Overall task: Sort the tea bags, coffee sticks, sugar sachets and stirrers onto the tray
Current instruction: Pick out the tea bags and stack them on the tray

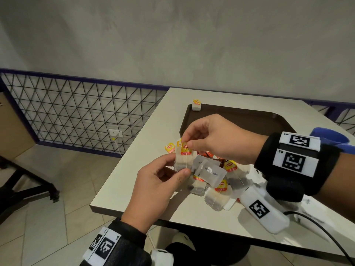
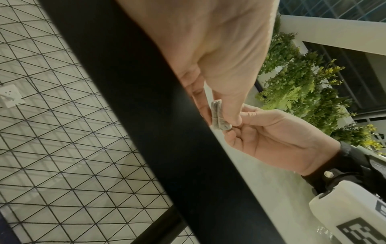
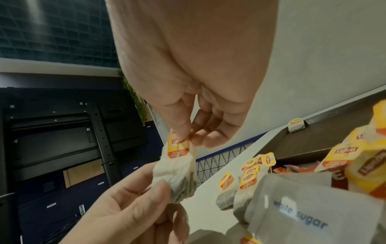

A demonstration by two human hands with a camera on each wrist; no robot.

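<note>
Fingers of your left hand (image 1: 153, 186) pinch the lower half of a tea bag (image 1: 183, 160), thumb in front, while your right hand (image 1: 217, 139) nips its yellow tag (image 1: 186, 148) between thumb and forefinger from above. You hold both hands raised over the near left part of the table (image 1: 138, 156), palms turned toward each other, the bag stretched upright between them. Just right lies the pile of tea bags and a white sugar sachet (image 1: 212, 172); one tea bag (image 1: 196, 105) sits on the tray's (image 1: 249, 117) far left corner.

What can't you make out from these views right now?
- Stirrers: none identifiable; the right hand covers the pile's middle in the head view.
- Tray: near part hidden by that hand.
- Held tea bag: left wrist view largely blocked by a black band.
</note>
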